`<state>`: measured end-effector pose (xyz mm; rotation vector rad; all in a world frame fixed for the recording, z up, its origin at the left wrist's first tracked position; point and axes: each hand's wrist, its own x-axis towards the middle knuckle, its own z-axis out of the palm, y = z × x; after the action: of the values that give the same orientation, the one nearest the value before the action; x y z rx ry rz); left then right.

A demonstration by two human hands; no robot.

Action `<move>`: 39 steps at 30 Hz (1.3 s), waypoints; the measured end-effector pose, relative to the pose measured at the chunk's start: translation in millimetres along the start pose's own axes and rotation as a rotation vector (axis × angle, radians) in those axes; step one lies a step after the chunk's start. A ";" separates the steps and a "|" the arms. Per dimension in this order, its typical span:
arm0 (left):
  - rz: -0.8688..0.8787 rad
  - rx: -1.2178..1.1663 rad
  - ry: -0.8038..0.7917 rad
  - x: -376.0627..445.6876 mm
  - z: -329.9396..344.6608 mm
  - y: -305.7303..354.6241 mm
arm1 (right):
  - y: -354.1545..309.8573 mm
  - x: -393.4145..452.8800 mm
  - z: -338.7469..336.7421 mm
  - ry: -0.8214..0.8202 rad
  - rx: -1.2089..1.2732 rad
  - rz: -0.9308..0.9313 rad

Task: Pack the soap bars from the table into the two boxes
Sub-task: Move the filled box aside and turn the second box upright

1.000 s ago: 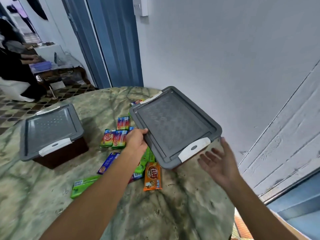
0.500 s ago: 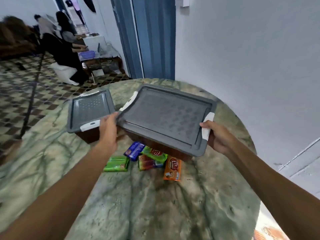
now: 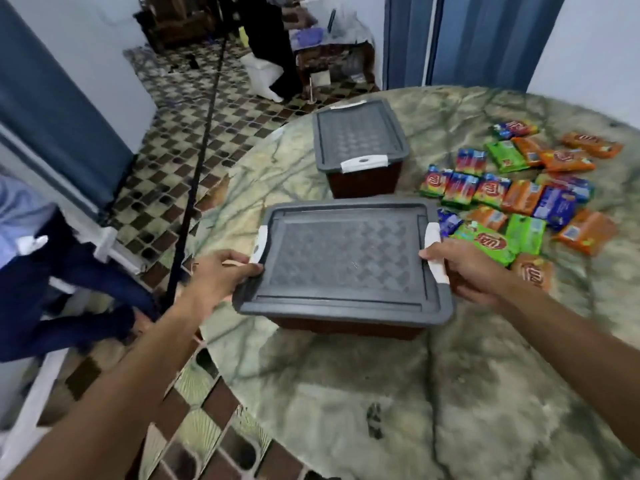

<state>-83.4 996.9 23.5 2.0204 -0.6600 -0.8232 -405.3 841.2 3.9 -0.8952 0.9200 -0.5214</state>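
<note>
A brown box with a shut grey lid [image 3: 343,261] sits low over the table's left part, near me. My left hand [image 3: 221,275] grips its left end by the white clip. My right hand [image 3: 457,268] grips its right end over the other white clip. A second brown box with a grey lid [image 3: 358,140] stands shut behind it. Several wrapped soap bars [image 3: 519,188] in orange, green, blue and rainbow wrappers lie spread on the table to the right of both boxes.
The round marbled table [image 3: 450,393] ends just left of the near box, with patterned floor tiles [image 3: 173,161] below. A seated person's legs [image 3: 69,282] are at the left, beside a white frame. Another person stands at a far table [image 3: 332,53].
The box in my hands has come from above the soap bars to the left part of the table, lower down. My view has swung left and down, uncovering the soap bars.
</note>
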 end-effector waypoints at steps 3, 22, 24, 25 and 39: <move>0.000 0.011 -0.064 -15.3 -19.6 -31.7 | 28.2 -11.6 15.4 0.046 -0.055 0.043; 0.232 0.198 -0.083 -17.2 -25.1 -59.8 | 67.7 -55.5 41.1 0.568 -1.062 -0.359; 0.215 0.207 -0.076 -17.9 -27.4 -56.9 | 66.2 -56.1 46.2 0.559 -1.089 -0.353; 0.185 0.193 -0.090 -18.6 -27.4 -57.3 | 67.0 -55.2 44.9 0.557 -1.091 -0.358; -0.062 -0.049 -0.120 -6.3 -34.8 -58.6 | 58.5 -64.5 17.1 0.630 -0.439 -0.153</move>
<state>-52.6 1048.7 -9.0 1.9677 -0.6403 -0.9938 -423.5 926.7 -10.8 -1.2317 1.5863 -0.7714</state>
